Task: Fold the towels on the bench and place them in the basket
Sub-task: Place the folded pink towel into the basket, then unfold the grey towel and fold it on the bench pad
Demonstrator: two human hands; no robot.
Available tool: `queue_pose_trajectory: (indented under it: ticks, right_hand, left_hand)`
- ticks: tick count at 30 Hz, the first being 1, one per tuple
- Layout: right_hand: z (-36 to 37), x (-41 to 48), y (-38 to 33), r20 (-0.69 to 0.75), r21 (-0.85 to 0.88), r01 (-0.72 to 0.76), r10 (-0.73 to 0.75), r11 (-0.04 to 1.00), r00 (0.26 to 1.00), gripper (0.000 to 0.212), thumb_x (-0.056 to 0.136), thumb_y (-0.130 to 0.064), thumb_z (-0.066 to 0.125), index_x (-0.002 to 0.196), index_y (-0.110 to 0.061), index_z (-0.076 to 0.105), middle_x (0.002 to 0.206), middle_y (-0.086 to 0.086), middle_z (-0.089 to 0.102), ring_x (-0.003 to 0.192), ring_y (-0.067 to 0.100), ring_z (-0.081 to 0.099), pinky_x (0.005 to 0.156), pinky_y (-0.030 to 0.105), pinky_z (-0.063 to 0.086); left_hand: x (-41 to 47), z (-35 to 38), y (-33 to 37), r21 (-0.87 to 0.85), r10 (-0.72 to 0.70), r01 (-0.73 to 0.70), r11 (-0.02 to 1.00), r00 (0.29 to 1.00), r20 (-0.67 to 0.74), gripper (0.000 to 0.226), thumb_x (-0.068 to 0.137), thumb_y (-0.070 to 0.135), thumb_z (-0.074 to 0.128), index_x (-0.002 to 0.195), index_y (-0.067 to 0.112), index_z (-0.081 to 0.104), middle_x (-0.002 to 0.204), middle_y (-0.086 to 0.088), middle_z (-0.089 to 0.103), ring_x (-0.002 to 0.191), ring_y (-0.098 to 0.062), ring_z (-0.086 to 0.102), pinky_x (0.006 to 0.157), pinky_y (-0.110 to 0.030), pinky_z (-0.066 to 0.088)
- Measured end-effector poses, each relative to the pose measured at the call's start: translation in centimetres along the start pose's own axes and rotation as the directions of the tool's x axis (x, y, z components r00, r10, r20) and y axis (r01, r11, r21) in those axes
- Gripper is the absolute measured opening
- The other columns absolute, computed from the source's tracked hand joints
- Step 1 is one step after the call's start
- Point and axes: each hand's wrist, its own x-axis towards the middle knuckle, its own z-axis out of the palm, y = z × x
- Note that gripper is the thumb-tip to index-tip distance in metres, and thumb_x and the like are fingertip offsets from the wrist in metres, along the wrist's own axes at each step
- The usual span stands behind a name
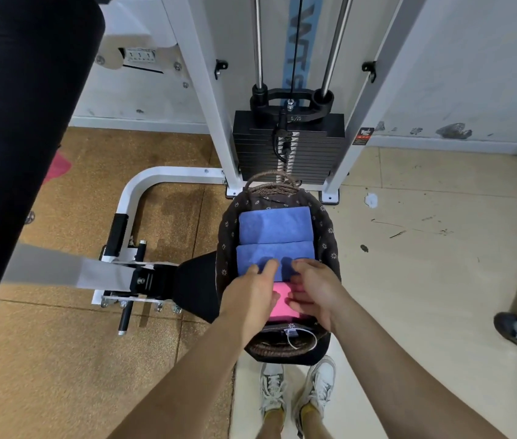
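Seen from above, a woven basket (326, 229) with dark flowered lining sits on the floor before a weight stack (288, 147). Two folded blue towels (274, 224) lie inside, side by side. Both hands reach in: the left hand (250, 294) and right hand (315, 291) press on a folded pink towel (282, 307) at the near end. White sneakers (295, 391) stand below.

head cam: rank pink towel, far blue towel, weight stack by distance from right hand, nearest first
1. pink towel: under the right hand, near end of the basket.
2. far blue towel: basket's far end, beyond the hand.
3. weight stack: behind the basket, on the machine.
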Motion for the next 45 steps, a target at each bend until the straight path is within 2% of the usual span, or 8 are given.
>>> queue_pose_trajectory:
  ticks: [9,14,18,22,26,32,39,45]
  right_hand:
    - [-0.5,-0.5,-0.4,0.024,0.374,-0.038,0.031,0.927,0.999,0.026,0.098,-0.026,0.048,0.122,-0.018,0.057,0.132,0.005,0.049,0.106,0.03,0.052,0.096,0.054,0.049]
    - [-3.4,-5.0,-3.2,0.011,0.389,0.05,-0.058,0.92,0.998,0.02,0.097,-0.024,0.051,0.113,-0.015,0.06,0.119,0.01,0.06,0.096,0.023,0.063,0.075,0.039,0.056]
    - [-7.8,-10.2,-5.7,-0.053,0.354,0.233,-0.229,0.906,0.972,0.022,0.096,-0.023,0.053,0.113,-0.016,0.063,0.112,0.01,0.07,0.099,0.025,0.068,0.08,0.035,0.054]
    - [-11.6,-16.1,-8.2,-0.062,0.296,0.412,-0.414,0.861,0.908,0.021,0.095,-0.026,0.055,0.11,-0.018,0.068,0.104,0.008,0.074,0.092,0.022,0.071,0.08,0.033,0.053]
    - [-15.9,-21.5,-11.1,-0.132,0.14,0.625,-0.611,0.768,0.78,0.018,0.095,-0.02,0.054,0.107,-0.02,0.068,0.099,0.004,0.074,0.083,0.018,0.07,0.077,0.03,0.051]
    - [-27.5,-27.1,-16.1,-0.289,-0.193,0.815,-0.826,0.546,0.484,0.019,0.093,-0.007,0.055,0.099,-0.018,0.07,0.087,0.001,0.074,0.074,0.009,0.069,0.066,0.014,0.048]
    - [-41.8,-30.3,-23.1,-0.233,-0.568,0.768,-0.953,0.296,0.195,0.021,0.091,-0.013,0.057,0.096,-0.032,0.067,0.09,-0.016,0.071,0.085,-0.002,0.064,0.078,0.014,0.048]
    - [-49.2,-30.1,-31.2,-0.146,-0.683,0.713,-0.986,0.159,0.08,0.03,0.091,-0.019,0.055,0.118,-0.031,0.061,0.111,-0.018,0.063,0.098,-0.006,0.057,0.075,0.004,0.037]
  left_hand:
    - [1.6,0.3,0.0,-0.19,-0.15,0.167,0.967,0.984,0.101,0.056,0.092,0.031,0.06,0.142,0.036,0.033,0.117,-0.01,0.058,0.098,-0.033,0.063,0.081,-0.038,0.05]
    - [-0.4,-3.6,0.2,-0.453,-0.22,0.19,0.871,0.975,-0.015,0.022,0.095,0.023,0.055,0.115,0.022,0.065,0.105,-0.001,0.07,0.098,-0.02,0.064,0.08,-0.028,0.048]
    - [-2.2,-8.7,1.6,-0.552,-0.208,0.076,0.83,0.961,-0.18,0.016,0.095,0.019,0.056,0.102,0.023,0.07,0.096,0.01,0.071,0.078,-0.002,0.06,0.061,-0.003,0.037]
    - [-3.5,-14.8,6.5,-0.523,-0.047,-0.118,0.844,0.955,-0.292,0.022,0.095,0.018,0.054,0.1,0.036,0.066,0.071,0.021,0.064,0.07,0.007,0.059,0.06,-0.006,0.041]
    - [-3.9,-20.6,13.5,-0.524,0.125,-0.347,0.778,0.902,-0.413,0.032,0.094,0.011,0.055,0.089,0.041,0.065,0.068,0.007,0.067,0.064,-0.005,0.061,0.066,-0.029,0.052]
    - [-1.4,-26.6,26.2,-0.346,0.319,-0.547,0.762,0.782,-0.535,0.029,0.091,0.018,0.056,0.089,0.046,0.064,0.069,0.003,0.066,0.06,-0.011,0.057,0.057,-0.02,0.047]
    - [2.7,-31.1,41.6,-0.144,0.463,-0.679,0.72,0.625,-0.629,0.014,0.084,0.015,0.067,0.085,0.028,0.071,0.074,0.017,0.065,0.078,0.0,0.059,0.065,-0.007,0.042]
    - [8.0,-37.1,50.8,0.004,0.507,-0.683,0.731,0.539,-0.673,0.012,0.091,0.022,0.059,0.086,0.023,0.07,0.077,0.015,0.064,0.076,-0.003,0.058,0.07,-0.017,0.044]
